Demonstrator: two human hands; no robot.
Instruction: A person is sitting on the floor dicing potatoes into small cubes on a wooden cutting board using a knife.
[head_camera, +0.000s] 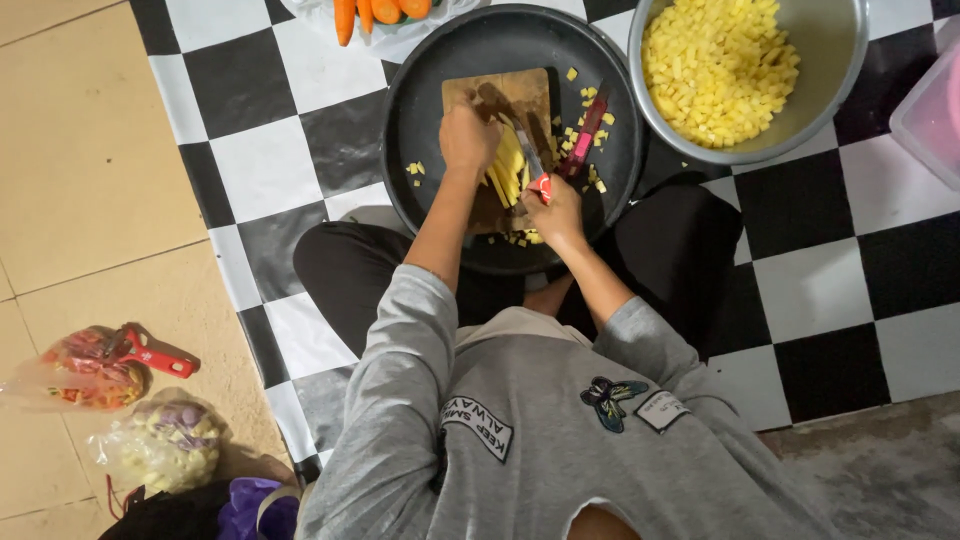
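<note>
Head cam looked straight down at the person sitting cross-legged on the floor. Right hand (556, 212) was closed around the red handle of a knife (533, 165), blade angled up across the yellow potato sticks (507, 172) near the middle of the frame, so the cuts would go crosswise. Left hand (468, 137) sat curled on top of the sticks, fingers tucked down, looked like it was pinning the bundle so it wouldn't roll. All of that was on a small wooden cutting board (520, 92) inside a big dark round tray (430, 130), which seemed to be there to catch stray cubes. A second red knife (588, 130) lay just right of the board. Steel bowl (830, 60) of diced potato sat upper right, close enough for dumping. Carrots (378, 12) at the top edge, bags of peelings (160, 445) lower left.
</note>
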